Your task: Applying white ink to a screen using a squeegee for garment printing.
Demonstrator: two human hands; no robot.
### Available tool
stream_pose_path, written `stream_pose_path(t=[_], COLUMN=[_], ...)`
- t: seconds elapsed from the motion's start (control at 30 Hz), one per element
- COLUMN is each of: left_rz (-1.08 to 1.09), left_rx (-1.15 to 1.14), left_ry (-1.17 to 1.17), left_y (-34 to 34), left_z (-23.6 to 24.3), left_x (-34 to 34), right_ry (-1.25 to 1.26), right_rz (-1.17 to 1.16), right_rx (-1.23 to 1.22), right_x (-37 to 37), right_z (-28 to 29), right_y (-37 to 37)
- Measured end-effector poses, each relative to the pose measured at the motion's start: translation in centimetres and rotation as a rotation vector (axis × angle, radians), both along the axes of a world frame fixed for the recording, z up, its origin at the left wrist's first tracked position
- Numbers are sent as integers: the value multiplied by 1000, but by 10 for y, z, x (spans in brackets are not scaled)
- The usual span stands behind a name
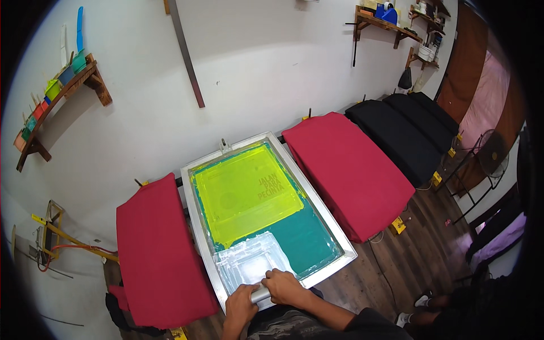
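Note:
A screen printing frame (328,218) with a silver rim lies in front of me. Its mesh is teal (314,238), with a large yellow-green area (243,198) bearing faint lettering. White ink (241,260) is smeared over the near left part of the mesh. At the near end, my left hand (241,303) and my right hand (283,286) are closed, side by side, on a light grey bar that looks like the handle of a squeegee (260,294). Its blade is hidden, and my fingers cover most of the handle.
Red cloth-covered boards flank the frame, left (158,255) and right (348,175). Black-covered boards (396,136) extend to the far right. Wall shelves hold ink tubs (52,89) and supplies (386,14). A fan (493,153) and another person's feet (403,319) are at right.

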State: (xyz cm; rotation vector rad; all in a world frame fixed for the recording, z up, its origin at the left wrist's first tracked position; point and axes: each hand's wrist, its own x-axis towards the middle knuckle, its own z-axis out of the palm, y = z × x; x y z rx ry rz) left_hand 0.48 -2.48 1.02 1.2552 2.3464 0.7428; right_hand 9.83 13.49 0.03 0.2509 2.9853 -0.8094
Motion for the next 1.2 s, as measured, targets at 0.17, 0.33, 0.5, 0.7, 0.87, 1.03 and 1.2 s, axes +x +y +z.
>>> stream_pose_path(t=[0.17, 0.33, 0.5, 0.7, 0.87, 1.03, 1.2], left_rz=[-52, 64, 54, 67, 78, 42, 108], left_rx=[-222, -85, 102, 145, 165, 5, -3], left_ry=[-98, 22, 1, 84, -22, -87, -11], left_y=[13, 52, 50, 30, 0, 3, 33], left_z=[12, -1, -14, -23, -13, 8, 7], left_x=[-29, -72, -71, -41, 2, 0, -48], right_ry=[-201, -51, -38, 46, 13, -112, -31], right_rz=[57, -40, -21, -46, -45, 61, 6], right_rx=[-1, 111, 24, -10, -10, 24, 142], right_x=[-22, -74, -79, -52, -5, -12, -63], right_z=[14, 7, 4, -1, 9, 25, 17], right_y=[18, 50, 52, 31, 0, 13, 36])
